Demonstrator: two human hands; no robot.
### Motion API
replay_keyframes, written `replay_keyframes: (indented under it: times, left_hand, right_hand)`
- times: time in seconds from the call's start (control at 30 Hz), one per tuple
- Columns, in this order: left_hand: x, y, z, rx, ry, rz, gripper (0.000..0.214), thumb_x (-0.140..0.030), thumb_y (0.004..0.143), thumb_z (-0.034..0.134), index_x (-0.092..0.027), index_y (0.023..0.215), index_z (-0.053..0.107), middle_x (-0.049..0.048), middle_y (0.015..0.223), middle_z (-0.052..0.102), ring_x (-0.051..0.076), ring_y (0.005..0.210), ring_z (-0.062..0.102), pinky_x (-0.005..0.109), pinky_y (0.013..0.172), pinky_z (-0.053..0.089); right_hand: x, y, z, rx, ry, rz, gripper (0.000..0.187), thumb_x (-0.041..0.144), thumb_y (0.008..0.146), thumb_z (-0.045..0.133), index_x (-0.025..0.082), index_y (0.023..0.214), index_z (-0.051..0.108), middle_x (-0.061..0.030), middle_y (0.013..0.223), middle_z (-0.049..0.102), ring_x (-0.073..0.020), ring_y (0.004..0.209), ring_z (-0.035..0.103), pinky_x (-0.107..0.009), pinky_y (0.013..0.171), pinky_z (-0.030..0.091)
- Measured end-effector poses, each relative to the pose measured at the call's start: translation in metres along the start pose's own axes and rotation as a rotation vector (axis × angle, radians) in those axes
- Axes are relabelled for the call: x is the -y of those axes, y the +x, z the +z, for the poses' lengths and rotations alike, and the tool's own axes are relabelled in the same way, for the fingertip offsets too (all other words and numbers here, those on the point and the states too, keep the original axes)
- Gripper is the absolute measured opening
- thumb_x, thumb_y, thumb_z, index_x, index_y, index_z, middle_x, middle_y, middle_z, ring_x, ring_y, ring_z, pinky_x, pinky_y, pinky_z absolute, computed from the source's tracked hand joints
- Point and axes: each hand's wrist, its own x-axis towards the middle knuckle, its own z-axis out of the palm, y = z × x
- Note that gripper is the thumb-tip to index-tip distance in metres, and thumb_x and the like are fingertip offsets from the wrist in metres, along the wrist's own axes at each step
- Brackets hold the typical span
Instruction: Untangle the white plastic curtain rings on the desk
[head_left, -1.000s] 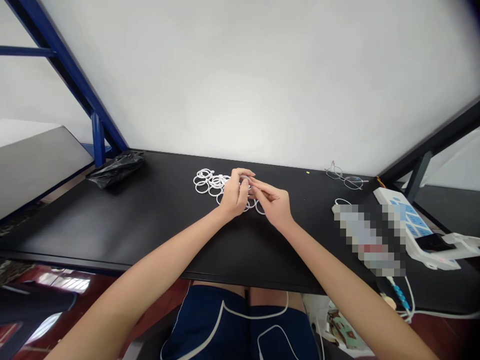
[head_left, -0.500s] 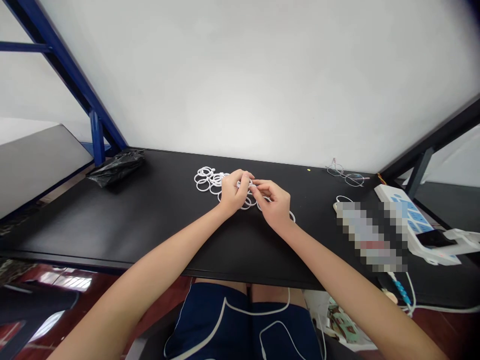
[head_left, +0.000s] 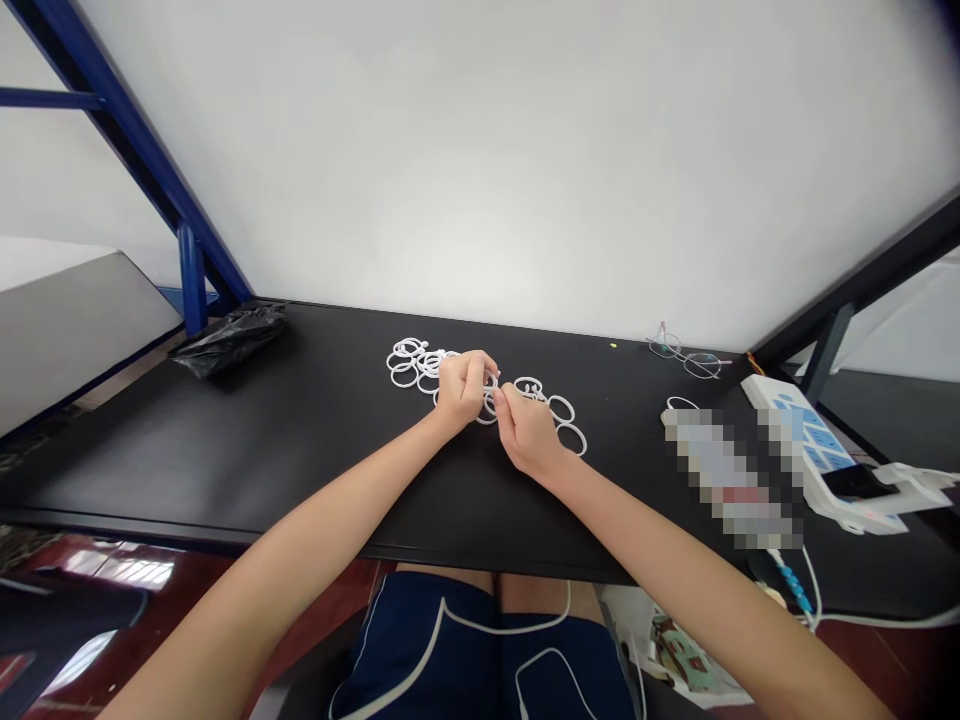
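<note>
White curtain rings (head_left: 403, 373) with small eyelets or knobs lie in a loose pile on the black tabletop (head_left: 322, 430). My left hand (head_left: 461, 390) is closed, its thumb and fingers pinching a white ring whose edge shows at the fingertips. Close beside it, my right hand (head_left: 529, 430) is curled with the thumb pressed on the same ring, as far as I can see. Fingers hide most of that ring. Several more rings (head_left: 571, 438) lie behind and to the right of my right hand.
A crumpled black plastic bag (head_left: 232, 340) lies at the left. Eyeglasses (head_left: 682, 355) rest near the wall at the right. Nearer me are a blurred-out phone-like object (head_left: 731, 480) with a cable and a white power strip (head_left: 817, 450). A blue metal post (head_left: 193, 275) stands at the left.
My right hand has turned and its fingers have curled in, with the thumb now pointing forward. Rings formerly behind it show. The left hand is more closed.
</note>
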Motion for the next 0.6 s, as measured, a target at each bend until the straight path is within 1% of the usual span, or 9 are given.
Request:
replay_keyframes:
  times: [0.1, 0.23, 0.47, 0.6]
  left_hand:
    - [0.0027, -0.0009, -0.0004, -0.017, -0.019, -0.009, 0.047, -0.032, 0.094, 0.031, -0.017, 0.058, 0.058, -0.0013, 0.047, 0.046, 0.011, 0.044, 0.045, 0.025, 0.049, 0.036]
    - [0.0042, -0.0023, -0.0006, -0.005, -0.033, -0.027, 0.047, -0.033, 0.094, 0.031, -0.017, 0.059, 0.057, -0.0016, 0.046, 0.046, 0.01, 0.041, 0.043, 0.025, 0.047, 0.034]
    - [0.0056, -0.0044, 0.0017, -0.006, -0.04, -0.097, 0.048, -0.037, 0.095, 0.032, -0.017, 0.06, 0.057, -0.0019, 0.046, 0.047, 0.01, 0.042, 0.044, 0.024, 0.046, 0.036]
    - [0.005, -0.0037, 0.0024, -0.018, -0.032, -0.098, 0.05, -0.04, 0.097, 0.031, -0.018, 0.06, 0.057, -0.0015, 0.047, 0.046, 0.01, 0.043, 0.044, 0.025, 0.046, 0.036]
  right_hand:
    - [0.0034, -0.0015, 0.0027, 0.016, 0.032, 0.003, 0.031, 0.029, 0.101, 0.027, 0.023, 0.075, 0.041, 0.0012, 0.054, 0.05, -0.0131, 0.044, 0.044, -0.026, 0.05, 0.028]
    - [0.0048, -0.0027, 0.0046, 0.029, 0.092, 0.0, 0.03, 0.028, 0.101, 0.026, 0.023, 0.074, 0.038, 0.0012, 0.054, 0.05, -0.0131, 0.043, 0.044, -0.027, 0.049, 0.029]
    - [0.0038, -0.003, 0.0055, 0.055, 0.13, 0.065, 0.029, 0.03, 0.101, 0.027, 0.023, 0.077, 0.042, 0.0006, 0.054, 0.051, -0.0146, 0.043, 0.045, -0.028, 0.048, 0.03]
    - [0.0025, -0.0026, 0.0053, 0.082, 0.15, 0.078, 0.03, 0.03, 0.102, 0.025, 0.024, 0.078, 0.041, 0.0015, 0.054, 0.048, -0.0139, 0.043, 0.045, -0.027, 0.048, 0.03]
